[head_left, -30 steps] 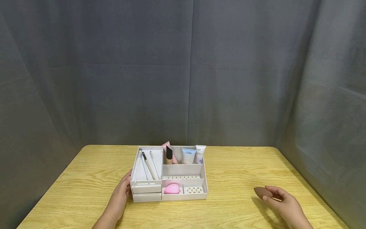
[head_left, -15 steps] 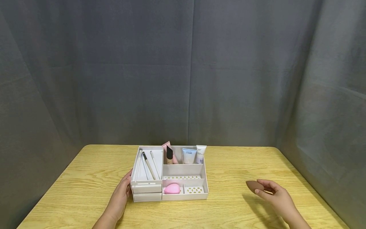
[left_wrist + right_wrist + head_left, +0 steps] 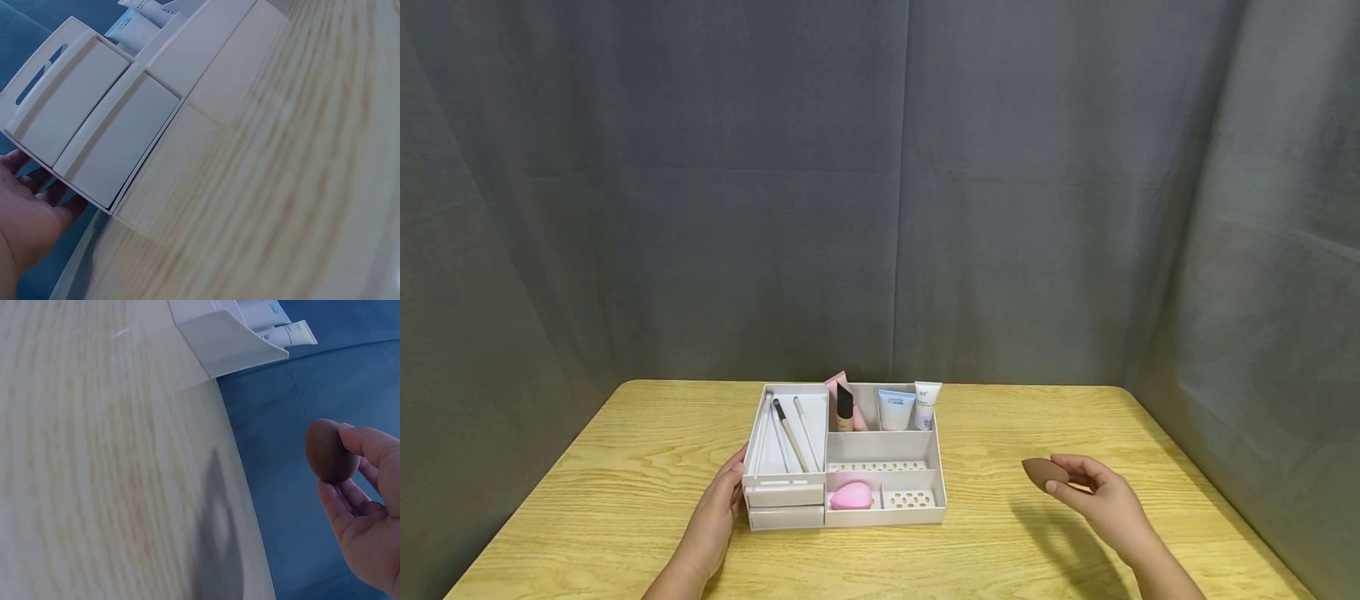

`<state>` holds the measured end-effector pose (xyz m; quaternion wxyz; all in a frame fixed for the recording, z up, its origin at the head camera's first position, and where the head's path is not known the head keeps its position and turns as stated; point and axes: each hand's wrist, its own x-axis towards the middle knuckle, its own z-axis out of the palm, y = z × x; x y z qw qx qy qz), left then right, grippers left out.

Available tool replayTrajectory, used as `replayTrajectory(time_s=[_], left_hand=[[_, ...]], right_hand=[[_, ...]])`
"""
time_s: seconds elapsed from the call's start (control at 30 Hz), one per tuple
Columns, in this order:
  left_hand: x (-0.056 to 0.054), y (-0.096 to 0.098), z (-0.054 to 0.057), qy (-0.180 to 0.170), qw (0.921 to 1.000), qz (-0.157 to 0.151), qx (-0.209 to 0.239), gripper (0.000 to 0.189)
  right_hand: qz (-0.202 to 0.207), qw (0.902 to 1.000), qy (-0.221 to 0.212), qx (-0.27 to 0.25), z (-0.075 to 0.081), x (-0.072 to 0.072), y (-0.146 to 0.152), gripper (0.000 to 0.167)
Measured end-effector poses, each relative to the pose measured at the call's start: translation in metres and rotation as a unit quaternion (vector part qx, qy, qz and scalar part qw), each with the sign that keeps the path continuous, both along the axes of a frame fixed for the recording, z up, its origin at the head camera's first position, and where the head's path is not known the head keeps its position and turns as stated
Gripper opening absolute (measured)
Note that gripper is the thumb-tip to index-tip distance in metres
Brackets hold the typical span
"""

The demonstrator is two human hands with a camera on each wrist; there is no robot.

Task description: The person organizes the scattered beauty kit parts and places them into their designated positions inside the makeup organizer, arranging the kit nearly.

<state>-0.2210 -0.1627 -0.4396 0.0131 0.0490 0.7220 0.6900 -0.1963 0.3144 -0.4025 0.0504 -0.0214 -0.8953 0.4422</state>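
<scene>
In the head view, my right hand (image 3: 1101,500) pinches a brown teardrop makeup sponge (image 3: 1043,473) between thumb and fingers, held above the table with its shadow below. The right wrist view shows the sponge (image 3: 331,451) by its rounded end. My left hand (image 3: 715,508) rests against the left side of a white makeup organizer (image 3: 883,517), its fingertips partly hidden by the box. A pink makeup sponge (image 3: 852,495) lies in the front compartment, left of a small divider. Several makeup brushes (image 3: 790,433) lie in the tray on the organizer's left.
Two drawers (image 3: 786,505) face front under the brush tray. Standing in the back compartments are a foundation bottle (image 3: 845,408), a pink tube (image 3: 836,382), a blue-and-white tube (image 3: 896,410) and a white tube (image 3: 927,396). A grey curtain (image 3: 880,208) surrounds the wooden table (image 3: 1000,442).
My right hand has moved left and away from me, carrying the brown makeup sponge, and its shadow now lies farther off. The left hand and the organizer stay in place.
</scene>
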Motion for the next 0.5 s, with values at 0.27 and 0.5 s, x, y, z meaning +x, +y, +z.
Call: replayTrajectory(time_s=[0.27,0.5], left_hand=[[0.000,0.000,-0.001,-0.004,0.9999,0.007,-0.010,0.060],[-0.001,0.000,-0.001,-0.010,0.9998,0.013,-0.015,0.059]], right_hand=[[0.024,0.9996,0.004,-0.015,0.003,-0.009,-0.016,0.053],[0.041,0.9984,0.010,-0.038,0.005,-0.017,-0.032,0.050]])
